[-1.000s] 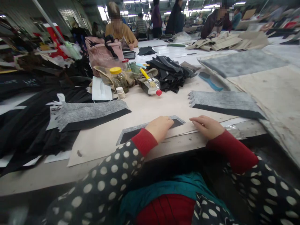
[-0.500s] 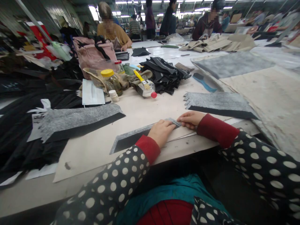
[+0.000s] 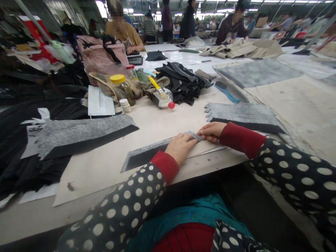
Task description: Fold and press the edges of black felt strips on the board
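Observation:
A long grey felt strip with a black underside (image 3: 147, 154) lies on the pale board near the table's front edge. My left hand (image 3: 180, 147) rests on its right part, fingers curled and pressing down. My right hand (image 3: 211, 131) pinches the strip's right end, its fingertips meeting those of the left hand. Both arms wear dotted sleeves with red cuffs.
Stacks of grey and black felt pieces lie at the left (image 3: 78, 134) and right (image 3: 241, 113). Behind stand a yellow-capped jar (image 3: 122, 89), a bottle with a brush (image 3: 161, 96), a black fabric heap (image 3: 183, 82) and a pink bag (image 3: 102, 59). Other people work at the far end.
My right hand moved left from the bare board to the strip's right end and pinched it. The left hand stayed on the strip. The view shifted slightly.

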{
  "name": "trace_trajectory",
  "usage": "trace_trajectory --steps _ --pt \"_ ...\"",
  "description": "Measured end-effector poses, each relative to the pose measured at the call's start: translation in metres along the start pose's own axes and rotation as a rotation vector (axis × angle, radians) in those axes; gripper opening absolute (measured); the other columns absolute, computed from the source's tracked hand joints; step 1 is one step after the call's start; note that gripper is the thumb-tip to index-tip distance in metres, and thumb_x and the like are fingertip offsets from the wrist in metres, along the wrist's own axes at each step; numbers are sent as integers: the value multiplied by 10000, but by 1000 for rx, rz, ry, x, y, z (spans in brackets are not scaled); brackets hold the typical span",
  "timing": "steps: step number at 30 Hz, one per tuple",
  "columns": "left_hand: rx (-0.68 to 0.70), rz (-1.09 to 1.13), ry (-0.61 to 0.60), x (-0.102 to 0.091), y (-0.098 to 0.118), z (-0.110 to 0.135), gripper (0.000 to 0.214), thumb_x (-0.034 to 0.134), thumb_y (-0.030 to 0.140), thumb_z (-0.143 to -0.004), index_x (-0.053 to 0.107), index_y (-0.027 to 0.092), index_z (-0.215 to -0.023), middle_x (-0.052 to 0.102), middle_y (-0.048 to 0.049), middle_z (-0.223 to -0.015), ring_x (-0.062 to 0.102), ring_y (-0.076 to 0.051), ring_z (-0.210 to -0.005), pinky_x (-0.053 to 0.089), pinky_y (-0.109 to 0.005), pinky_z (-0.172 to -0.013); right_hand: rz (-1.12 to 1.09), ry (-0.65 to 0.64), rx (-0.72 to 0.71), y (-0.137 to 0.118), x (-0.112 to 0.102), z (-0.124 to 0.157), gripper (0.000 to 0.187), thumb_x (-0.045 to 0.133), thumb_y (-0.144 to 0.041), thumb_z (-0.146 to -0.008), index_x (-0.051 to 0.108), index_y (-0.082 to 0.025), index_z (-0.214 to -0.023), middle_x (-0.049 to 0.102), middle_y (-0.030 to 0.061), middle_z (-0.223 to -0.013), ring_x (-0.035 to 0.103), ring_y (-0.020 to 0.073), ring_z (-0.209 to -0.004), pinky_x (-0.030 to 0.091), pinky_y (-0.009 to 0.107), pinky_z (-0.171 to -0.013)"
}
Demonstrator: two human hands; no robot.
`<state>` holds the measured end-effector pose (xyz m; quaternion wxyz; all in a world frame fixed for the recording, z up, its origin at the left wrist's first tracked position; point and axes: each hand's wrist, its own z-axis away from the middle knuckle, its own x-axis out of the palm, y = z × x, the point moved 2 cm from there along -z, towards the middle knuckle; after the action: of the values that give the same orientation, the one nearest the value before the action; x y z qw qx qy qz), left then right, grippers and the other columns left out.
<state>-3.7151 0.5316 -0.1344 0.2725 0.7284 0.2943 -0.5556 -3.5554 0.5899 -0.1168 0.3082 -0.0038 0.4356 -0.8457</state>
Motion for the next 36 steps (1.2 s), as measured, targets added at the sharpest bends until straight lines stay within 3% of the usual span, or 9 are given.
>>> trace_trajectory --steps 7,15,26,36 --pt "2 -3 11 1 0 0 290 342 207 -854 481 261 -1103 505 -5 -1106 426 -168 -908 388 -285 -781 320 83 -134 6 -3 -8 165 556 -306 -715 499 -153 -733 418 -66 -422 367 43 -342 286 165 -345" --pt "-3 2 -5 1 0 0 301 332 205 -859 464 259 -1124 501 -9 -1120 421 -162 -919 391 -287 -790 553 297 -334 12 8 7 153 541 -185 -627 562 -129 -768 530 -23 -579 451 65 -497 357 178 -475" --pt "-8 15 1 2 0 0 294 330 210 -860 474 252 -1112 498 -8 -1132 425 -159 -931 391 -287 -804 839 526 -581 19 23 19 226 466 -140 -666 636 -143 -814 582 32 -714 510 123 -645 395 225 -615" --pt "-13 51 49 4 1 0 251 338 206 -862 501 204 -1053 542 -9 -1080 443 -157 -939 392 -290 -817 1230 507 -664 19 38 22 252 419 -98 -734 633 -108 -866 580 91 -826 521 168 -767 391 252 -724"
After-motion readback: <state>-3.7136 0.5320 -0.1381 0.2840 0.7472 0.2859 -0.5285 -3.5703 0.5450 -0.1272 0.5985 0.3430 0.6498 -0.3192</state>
